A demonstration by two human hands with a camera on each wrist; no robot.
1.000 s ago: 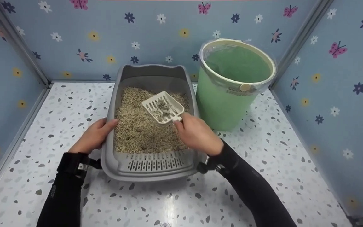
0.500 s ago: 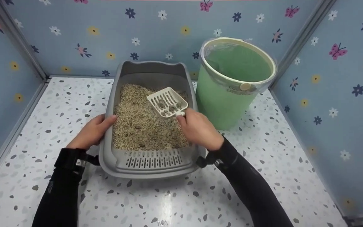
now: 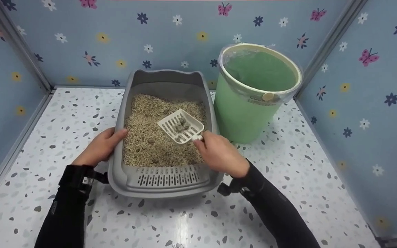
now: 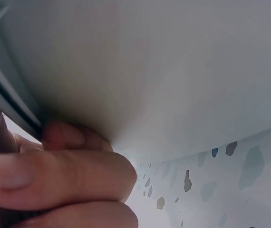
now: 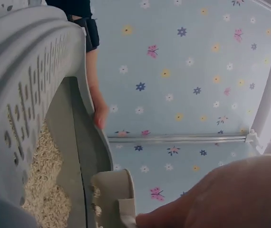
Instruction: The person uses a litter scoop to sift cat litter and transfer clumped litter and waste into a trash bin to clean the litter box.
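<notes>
A grey litter box [image 3: 164, 190] filled with tan pellet litter [image 3: 153, 141] stands on the floor in the head view. My left hand [image 3: 101, 146] grips its left rim, thumb over the top; in the left wrist view the fingers [image 4: 78, 175] curl beneath the rim. My right hand [image 3: 222, 153] holds the short handle of a white slotted litter scoop [image 3: 194, 123] above the litter. Several greyish clumps [image 3: 182, 126] lie in the scoop. In the right wrist view, the scoop [image 5: 114, 187] shows beside the box wall, with part of its handle hidden by the hand.
A green trash bin [image 3: 243, 117] with a cream rim and a clear plastic liner stands right of the box, close to its side. Blue flower-patterned walls [image 3: 171, 41] enclose the back and both sides. The speckled floor [image 3: 143, 224] extends in front.
My right hand first moved the scoop slightly away and to the right, then back toward me. The clumps shifted about in the scoop. My left hand stays on the rim.
</notes>
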